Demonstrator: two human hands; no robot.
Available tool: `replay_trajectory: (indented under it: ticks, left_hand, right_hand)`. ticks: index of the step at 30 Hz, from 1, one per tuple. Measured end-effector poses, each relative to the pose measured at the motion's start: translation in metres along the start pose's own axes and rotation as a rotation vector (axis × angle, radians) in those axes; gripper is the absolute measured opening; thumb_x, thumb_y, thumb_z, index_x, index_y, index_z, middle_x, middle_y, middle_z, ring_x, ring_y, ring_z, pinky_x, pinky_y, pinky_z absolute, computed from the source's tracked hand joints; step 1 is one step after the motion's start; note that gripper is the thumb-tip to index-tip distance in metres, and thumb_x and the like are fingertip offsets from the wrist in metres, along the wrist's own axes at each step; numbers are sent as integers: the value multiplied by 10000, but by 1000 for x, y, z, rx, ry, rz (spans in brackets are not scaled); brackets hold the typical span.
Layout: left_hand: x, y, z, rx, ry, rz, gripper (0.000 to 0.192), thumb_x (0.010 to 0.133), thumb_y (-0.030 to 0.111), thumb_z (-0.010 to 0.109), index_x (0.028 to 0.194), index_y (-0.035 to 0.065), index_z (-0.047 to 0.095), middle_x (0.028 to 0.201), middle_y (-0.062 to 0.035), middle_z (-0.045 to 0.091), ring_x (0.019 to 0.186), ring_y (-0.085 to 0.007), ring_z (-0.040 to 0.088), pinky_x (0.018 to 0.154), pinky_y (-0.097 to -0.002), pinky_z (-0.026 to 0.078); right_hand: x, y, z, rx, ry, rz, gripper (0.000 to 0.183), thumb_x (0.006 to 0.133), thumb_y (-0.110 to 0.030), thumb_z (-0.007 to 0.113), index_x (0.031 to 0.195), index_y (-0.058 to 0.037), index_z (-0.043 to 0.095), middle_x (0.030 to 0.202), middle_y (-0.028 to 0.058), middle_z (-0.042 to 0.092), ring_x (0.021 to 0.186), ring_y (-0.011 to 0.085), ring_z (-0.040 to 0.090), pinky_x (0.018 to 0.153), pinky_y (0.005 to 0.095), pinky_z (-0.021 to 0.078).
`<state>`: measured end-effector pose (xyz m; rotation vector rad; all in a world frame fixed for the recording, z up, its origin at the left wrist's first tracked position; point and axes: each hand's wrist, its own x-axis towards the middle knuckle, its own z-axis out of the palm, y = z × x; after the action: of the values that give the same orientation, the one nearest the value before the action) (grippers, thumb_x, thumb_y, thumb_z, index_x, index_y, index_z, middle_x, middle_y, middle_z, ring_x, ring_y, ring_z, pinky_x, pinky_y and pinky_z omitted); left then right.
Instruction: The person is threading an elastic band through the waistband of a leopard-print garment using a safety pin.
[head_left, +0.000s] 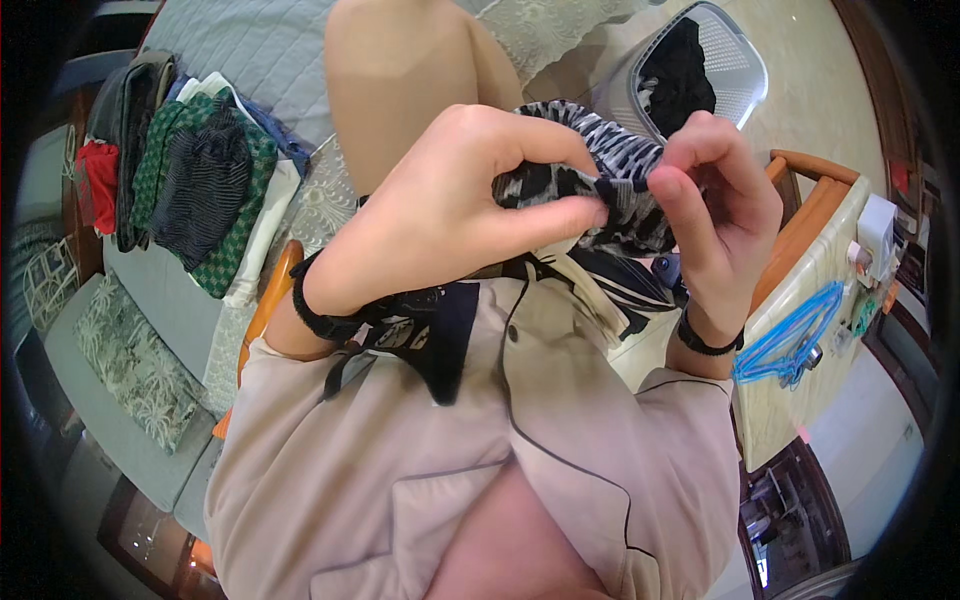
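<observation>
A black, grey and white patterned cloth garment (626, 146) is stretched between my two hands, above my lap. My left hand (472, 180) pinches its edge between thumb and fingers. On the other side, my right hand (712, 195) grips the same edge between thumb and forefinger. Part of the cloth is bunched up and its full shape is hidden. Below it, striped dark and cream fabric (615, 289) lies partly covered. A black cloth piece (450, 337) rests on my front beneath my left wrist.
Folded clothes, among them a green patterned one (259, 161), lie on the grey quilted sofa cover (240, 45) at left. A white laundry basket (739, 67) with dark clothes stands at top right. Blue hangers (795, 337) lie on a marble-topped table (772, 420) at right.
</observation>
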<state>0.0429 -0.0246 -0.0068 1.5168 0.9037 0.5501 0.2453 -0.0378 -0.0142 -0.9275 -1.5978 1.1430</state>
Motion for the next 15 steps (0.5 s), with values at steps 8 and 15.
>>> replay_trajectory:
  ticks: [8, 15]
  left_hand:
    - [1, 2, 3, -45, -11, -43, 145, 771, 69, 637, 841, -51, 595, 681, -5, 569, 632, -43, 506, 557, -193, 402]
    - [-1, 2, 1, -99, -25, 24, 212, 772, 64, 625, 922, -75, 569, 712, -19, 562, 656, -63, 510, 571, -206, 407]
  right_hand:
    - [1, -3, 11, 131, 162, 277, 101, 848, -49, 618, 891, -9, 536, 724, -43, 524, 628, -22, 431, 513, 117, 288]
    - [-1, -2, 9, 133, 136, 249, 107, 837, -23, 623, 892, -4, 533, 731, -39, 529, 651, -9, 456, 532, 122, 318]
